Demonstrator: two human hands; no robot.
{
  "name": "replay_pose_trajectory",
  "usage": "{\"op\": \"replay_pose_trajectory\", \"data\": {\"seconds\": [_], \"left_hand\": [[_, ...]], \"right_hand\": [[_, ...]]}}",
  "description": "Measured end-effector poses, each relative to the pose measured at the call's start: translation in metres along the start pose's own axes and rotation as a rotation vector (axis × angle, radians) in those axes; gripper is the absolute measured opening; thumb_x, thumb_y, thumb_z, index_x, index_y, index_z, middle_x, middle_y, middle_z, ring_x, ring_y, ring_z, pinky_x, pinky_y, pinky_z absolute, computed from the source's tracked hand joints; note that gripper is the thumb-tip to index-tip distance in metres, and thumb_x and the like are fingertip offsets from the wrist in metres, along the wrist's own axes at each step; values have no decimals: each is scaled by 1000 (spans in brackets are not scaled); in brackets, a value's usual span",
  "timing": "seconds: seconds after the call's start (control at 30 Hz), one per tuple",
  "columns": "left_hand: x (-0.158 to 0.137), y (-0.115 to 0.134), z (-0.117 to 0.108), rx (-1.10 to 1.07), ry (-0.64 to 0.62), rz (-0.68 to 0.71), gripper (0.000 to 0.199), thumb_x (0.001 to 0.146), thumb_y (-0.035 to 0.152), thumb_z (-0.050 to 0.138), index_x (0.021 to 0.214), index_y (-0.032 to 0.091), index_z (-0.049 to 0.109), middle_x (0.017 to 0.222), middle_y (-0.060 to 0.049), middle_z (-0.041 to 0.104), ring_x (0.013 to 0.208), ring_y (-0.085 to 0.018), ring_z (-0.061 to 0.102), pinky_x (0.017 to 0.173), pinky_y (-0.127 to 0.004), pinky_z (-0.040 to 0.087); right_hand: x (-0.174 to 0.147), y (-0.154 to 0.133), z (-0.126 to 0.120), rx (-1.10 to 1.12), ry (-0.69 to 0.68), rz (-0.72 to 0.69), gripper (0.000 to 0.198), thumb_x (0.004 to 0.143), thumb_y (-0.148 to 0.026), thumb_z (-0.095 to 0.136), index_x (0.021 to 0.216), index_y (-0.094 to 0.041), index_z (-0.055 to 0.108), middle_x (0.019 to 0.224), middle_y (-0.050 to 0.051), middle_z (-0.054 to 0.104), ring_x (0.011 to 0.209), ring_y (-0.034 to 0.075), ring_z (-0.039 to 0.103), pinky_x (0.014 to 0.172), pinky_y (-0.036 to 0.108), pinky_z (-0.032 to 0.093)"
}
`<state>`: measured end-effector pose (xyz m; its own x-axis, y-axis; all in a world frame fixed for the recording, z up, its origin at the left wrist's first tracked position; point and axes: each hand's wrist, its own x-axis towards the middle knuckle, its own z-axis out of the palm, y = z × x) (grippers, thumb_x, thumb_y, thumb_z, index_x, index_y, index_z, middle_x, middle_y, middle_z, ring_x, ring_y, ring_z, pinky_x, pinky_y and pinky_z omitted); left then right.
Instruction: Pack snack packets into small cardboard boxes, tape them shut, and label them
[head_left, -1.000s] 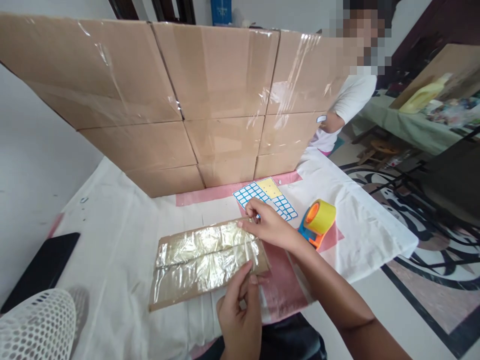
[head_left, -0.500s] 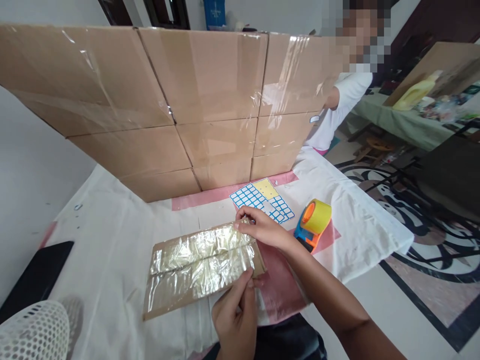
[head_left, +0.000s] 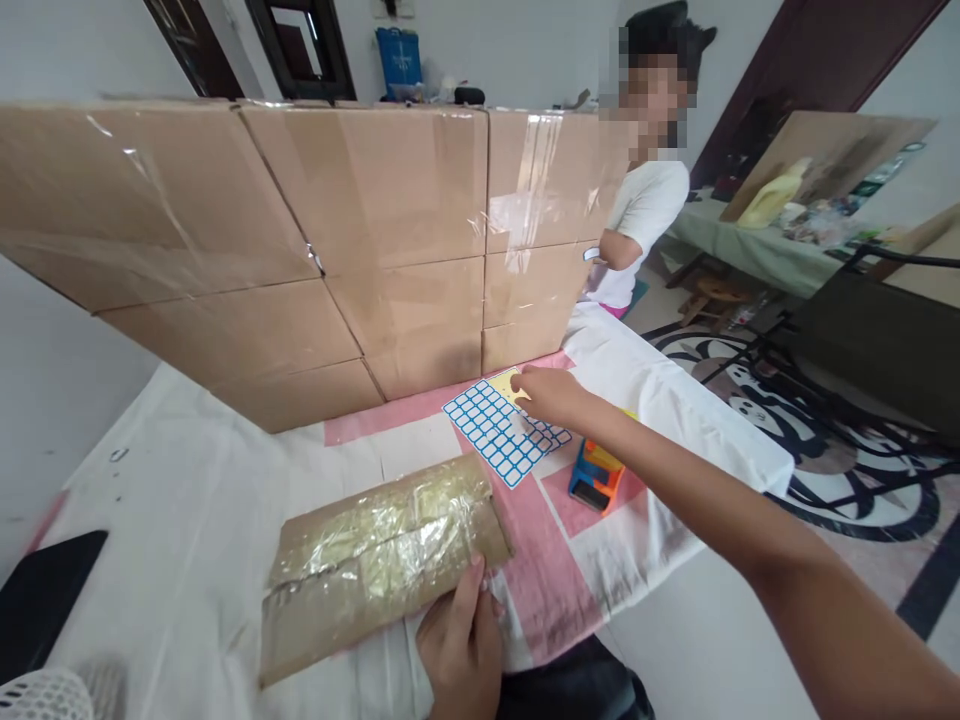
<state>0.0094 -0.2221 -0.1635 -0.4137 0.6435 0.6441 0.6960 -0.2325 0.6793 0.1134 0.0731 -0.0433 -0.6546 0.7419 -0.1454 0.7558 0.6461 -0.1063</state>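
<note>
A flat cardboard piece [head_left: 300, 625] covered with shiny clear tape lies at a slant on the table. My left hand [head_left: 461, 640] pinches its near right edge, thumb on top. My right hand [head_left: 553, 397] is over the far right part of a label sheet [head_left: 487, 425] with blue-outlined white labels and a yellow patch. Its fingers are bent, with a gap between thumb and forefinger, and nothing shows in them. Below the right forearm sits an orange and blue tape dispenser [head_left: 596, 475] with a yellow roll, partly covered by the arm.
A wall of taped cardboard boxes [head_left: 409, 220] stands across the far side of the table. A person in a white top [head_left: 630, 225] is behind its right end. A black flat object [head_left: 52, 590] and a white perforated basket [head_left: 45, 695] are at the left.
My right hand has let go of the cardboard's far right corner and moved right and away to the label sheet. My left hand keeps its hold. The view has shifted slightly.
</note>
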Motion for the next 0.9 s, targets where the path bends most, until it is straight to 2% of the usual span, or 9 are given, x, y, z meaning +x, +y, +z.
{"op": "replay_pose_trajectory", "data": {"seconds": [0.1,0.2,0.33,0.47,0.6,0.7,0.8,0.87,0.9], "left_hand": [[-1,-1,0,16,8,10,51,91,1,56,136,25,60,64,9,69,52,-8,65,60,-19,57],[-4,-6,1,15,3,22,49,91,2,56,135,23,61,64,8,70,51,-8,65,58,-19,56],[-8,-9,2,15,-9,34,45,91,4,57,132,21,63,71,3,74,56,-10,69,60,-21,57],[-12,-5,6,-16,26,-75,37,93,6,56,124,23,68,66,3,73,56,-12,69,64,-25,59],[-7,-6,3,-2,51,-89,32,93,11,58,119,25,72,71,0,76,60,-14,71,65,-25,59],[7,-11,-7,88,24,-38,32,92,12,62,120,23,72,73,-1,77,48,-10,64,55,-22,53],[17,-8,-12,145,75,-44,38,90,10,65,126,21,68,68,1,74,44,-8,57,51,-21,49],[21,4,-7,80,99,-49,37,89,10,66,124,21,69,73,0,75,46,-8,58,51,-20,50],[22,13,-1,9,78,-66,33,88,12,67,121,21,69,74,0,75,47,-8,58,51,-20,50]], "right_hand": [[10,-2,13,-105,-147,-123,24,90,-16,61,113,-18,67,121,16,66,100,28,70,74,31,47],[13,-8,31,-153,-238,-194,27,92,-10,57,116,-19,66,122,15,66,97,25,71,76,31,49],[12,-10,42,-131,-245,-194,27,93,-5,51,115,-15,64,117,18,68,97,26,71,76,31,48],[8,-4,36,17,-209,-193,24,84,-2,58,104,-14,65,103,15,71,87,24,69,69,28,46],[-1,-2,27,275,-102,-217,18,82,-9,63,98,-17,64,95,6,69,83,19,64,69,26,46],[-17,-5,26,514,-40,-209,18,88,-22,61,105,-18,58,88,1,64,74,15,61,64,25,49],[-41,-13,32,1083,-18,-139,26,86,-33,67,105,-20,55,91,-1,60,66,12,59,59,25,50],[-58,-20,39,1432,18,-95,31,81,-35,75,102,-21,57,98,0,59,66,10,59,60,26,50],[-66,-24,42,1525,46,-91,33,80,-35,78,102,-21,58,99,0,58,67,9,59,62,26,50]]}}
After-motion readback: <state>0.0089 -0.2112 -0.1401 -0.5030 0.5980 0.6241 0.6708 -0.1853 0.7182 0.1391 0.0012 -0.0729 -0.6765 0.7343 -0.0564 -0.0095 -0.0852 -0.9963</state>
